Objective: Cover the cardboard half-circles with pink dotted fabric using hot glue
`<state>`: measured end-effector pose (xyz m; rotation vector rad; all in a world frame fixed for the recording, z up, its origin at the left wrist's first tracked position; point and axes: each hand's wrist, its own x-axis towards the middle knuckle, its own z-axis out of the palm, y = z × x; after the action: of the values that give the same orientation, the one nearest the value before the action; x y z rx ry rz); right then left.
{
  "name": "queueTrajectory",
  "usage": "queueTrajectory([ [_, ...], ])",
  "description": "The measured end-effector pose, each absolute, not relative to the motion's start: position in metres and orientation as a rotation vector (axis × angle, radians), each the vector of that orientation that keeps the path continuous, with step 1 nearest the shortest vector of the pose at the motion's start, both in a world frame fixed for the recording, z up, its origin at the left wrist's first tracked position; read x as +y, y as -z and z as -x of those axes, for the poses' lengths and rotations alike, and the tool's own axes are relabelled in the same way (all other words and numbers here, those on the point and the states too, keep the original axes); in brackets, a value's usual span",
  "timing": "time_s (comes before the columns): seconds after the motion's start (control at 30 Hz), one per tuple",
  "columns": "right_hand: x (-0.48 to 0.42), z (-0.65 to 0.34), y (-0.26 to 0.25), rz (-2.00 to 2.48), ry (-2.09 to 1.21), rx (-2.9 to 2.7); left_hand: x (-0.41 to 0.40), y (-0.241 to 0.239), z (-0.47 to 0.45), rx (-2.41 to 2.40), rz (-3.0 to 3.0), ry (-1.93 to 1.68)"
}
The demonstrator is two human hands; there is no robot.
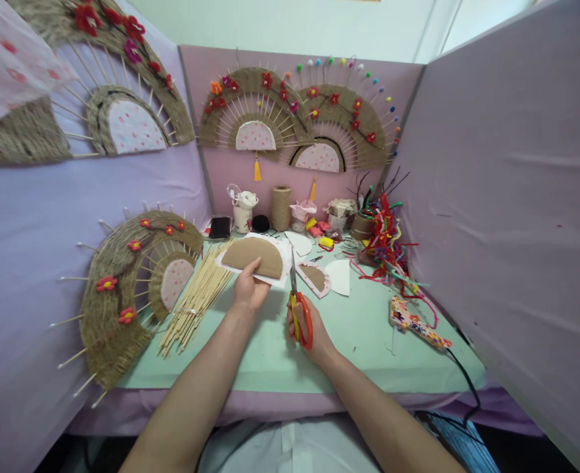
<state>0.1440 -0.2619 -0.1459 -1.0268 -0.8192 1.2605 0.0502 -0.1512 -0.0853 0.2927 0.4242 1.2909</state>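
Observation:
My left hand point(253, 289) grips a brown cardboard half-circle point(253, 255) lying on a larger piece of white spotted fabric point(286, 266), thumb on top. In my right hand point(314, 328) is a pair of scissors point(302, 318) with red and yellow handles. Their blades point away from me, close to the right edge of the fabric. Just right of the blades, a half-circle cardboard piece with a spotted, notched border point(315, 278) lies on the table beside a white paper piece point(339, 277).
A bundle of thin wooden sticks point(196, 295) lies left. A floral glue gun point(418, 323) with a black cable rests right, near tangled colourful pipe cleaners point(388, 236). A twine spool point(281, 207) stands at the back. Twine fans point(122, 289) line the left and back panels.

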Motion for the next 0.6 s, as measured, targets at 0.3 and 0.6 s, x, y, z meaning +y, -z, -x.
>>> queueTrajectory([
  [0.3, -0.2618, -0.1430, 0.1435, 1.040, -1.261, -0.777, -0.1523, 0.0850, -0.0513, 0.439, -0.285, -1.288],
  [0.6, -0.2617, -0.1426, 0.1449, 1.042, -1.280, -0.756, -0.1538, 0.0837, -0.0513, 0.433, -0.289, -1.299],
])
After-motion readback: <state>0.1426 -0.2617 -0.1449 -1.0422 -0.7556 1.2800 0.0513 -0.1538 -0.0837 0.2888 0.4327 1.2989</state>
